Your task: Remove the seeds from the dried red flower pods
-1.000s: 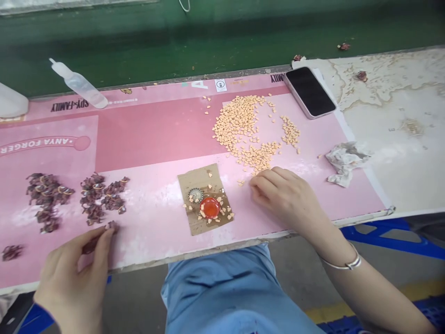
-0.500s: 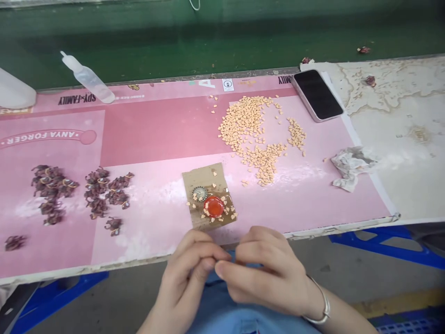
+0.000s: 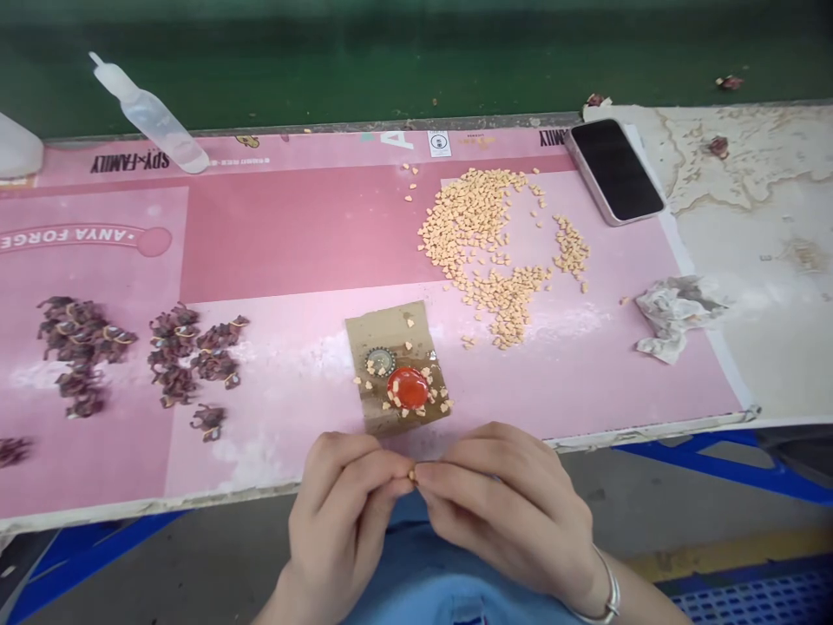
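My left hand (image 3: 344, 512) and my right hand (image 3: 514, 512) meet fingertip to fingertip at the near table edge, both pinched. Between the fingertips shows a small tan piece (image 3: 412, 475), mostly covered by the fingers. Just beyond them lies a brown cardboard square (image 3: 383, 321), wet-looking in part. On it sit a red cap (image 3: 409, 388) that looks glossy inside and a crimped bottle cap (image 3: 380, 361), with several tan pieces scattered around. Behind to the right spreads a pile of small tan pieces (image 3: 472, 213).
Clusters of dark reddish-brown small figures (image 3: 81, 334) with thin bands lie at left. A dropper bottle (image 3: 160, 126) rests at the back left, a phone (image 3: 618, 169) at the back right. Crumpled tissue (image 3: 673, 312) lies at right. Pink printed sheets (image 3: 292, 234) cover the table.
My fingertips have come together more closely, and the tan piece now shows between them. The view has shifted slightly; the things on the table seem unmoved.
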The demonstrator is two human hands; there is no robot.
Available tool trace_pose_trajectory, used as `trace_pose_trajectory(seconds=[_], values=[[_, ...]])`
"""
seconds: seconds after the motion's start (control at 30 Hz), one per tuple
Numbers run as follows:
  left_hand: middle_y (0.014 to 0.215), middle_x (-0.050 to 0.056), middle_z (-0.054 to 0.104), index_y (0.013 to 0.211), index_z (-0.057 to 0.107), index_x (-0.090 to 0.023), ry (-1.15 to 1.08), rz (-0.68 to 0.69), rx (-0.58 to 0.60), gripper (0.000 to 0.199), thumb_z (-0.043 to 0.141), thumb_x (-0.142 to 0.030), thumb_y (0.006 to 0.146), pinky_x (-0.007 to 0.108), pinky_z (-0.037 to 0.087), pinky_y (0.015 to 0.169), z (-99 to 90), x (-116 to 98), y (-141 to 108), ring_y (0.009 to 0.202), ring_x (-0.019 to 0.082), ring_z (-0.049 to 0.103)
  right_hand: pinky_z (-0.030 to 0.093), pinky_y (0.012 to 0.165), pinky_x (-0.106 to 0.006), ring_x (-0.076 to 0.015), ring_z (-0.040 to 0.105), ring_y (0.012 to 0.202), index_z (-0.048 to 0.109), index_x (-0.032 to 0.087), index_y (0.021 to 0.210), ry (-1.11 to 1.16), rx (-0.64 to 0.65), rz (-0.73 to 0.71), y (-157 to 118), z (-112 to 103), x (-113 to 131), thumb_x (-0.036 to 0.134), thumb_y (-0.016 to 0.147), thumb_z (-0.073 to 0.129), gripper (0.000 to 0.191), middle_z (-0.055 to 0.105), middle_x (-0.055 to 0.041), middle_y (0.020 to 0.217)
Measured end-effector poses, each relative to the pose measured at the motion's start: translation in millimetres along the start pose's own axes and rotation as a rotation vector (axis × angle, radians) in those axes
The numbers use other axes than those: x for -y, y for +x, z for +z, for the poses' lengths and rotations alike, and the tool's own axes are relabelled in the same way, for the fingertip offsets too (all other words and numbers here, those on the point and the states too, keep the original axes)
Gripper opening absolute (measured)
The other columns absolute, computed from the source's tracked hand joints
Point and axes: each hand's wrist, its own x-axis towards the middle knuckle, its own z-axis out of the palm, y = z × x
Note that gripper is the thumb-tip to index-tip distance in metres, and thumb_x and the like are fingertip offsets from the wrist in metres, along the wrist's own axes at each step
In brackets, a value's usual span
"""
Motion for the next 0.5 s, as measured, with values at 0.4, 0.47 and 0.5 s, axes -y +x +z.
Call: trace_pose_trajectory(seconds=[0.4, 0.47, 0.5], values=[[0.082, 0.000, 0.069, 0.102, 0.065, -0.024, 0.088, 0.061, -0.006, 0.019, 0.056, -0.007, 0.104, 0.029, 0.051, 0.065, 0.9, 7, 0, 0.071, 0.015, 0.062, 0.062, 0.062, -0.019, -0.0092, 0.070, 0.062, 0.064, 0.024, 0.093, 0.031, 0.039, 0.075, 14, 6, 4, 0.004, 0.093, 0.065, 0.019, 0.076, 0.0035, 0.074], [0.085, 0.001, 0.068, 0.105, 0.066, -0.023, 0.104, 0.068, 0.022, 0.016, 0.053, -0.013, 0.108, 0.028, 0.051, 0.068, -1.2, 8, -2, 0.074, 0.015, 0.061, 0.063, 0.064, -0.018, -0.0090, 0.071, 0.063, 0.063, 0.024, 0.094, 0.055, 0.040, 0.105, 15, 4, 2, 0.004, 0.093, 0.064, 0.020, 0.077, 0.0031, 0.075], [0.087, 0.001, 0.067, 0.107, 0.066, -0.022, 0.111, 0.067, 0.033, 0.016, 0.052, -0.016, 0.110, 0.026, 0.052, 0.070, -2.7, 9, -3, 0.076, 0.014, 0.061, 0.063, 0.064, -0.018, -0.0091, 0.071, 0.064, 0.064, 0.023, 0.094, 0.053, 0.036, 0.117, 16, 3, -1, 0.003, 0.093, 0.064, 0.020, 0.077, 0.0026, 0.076]])
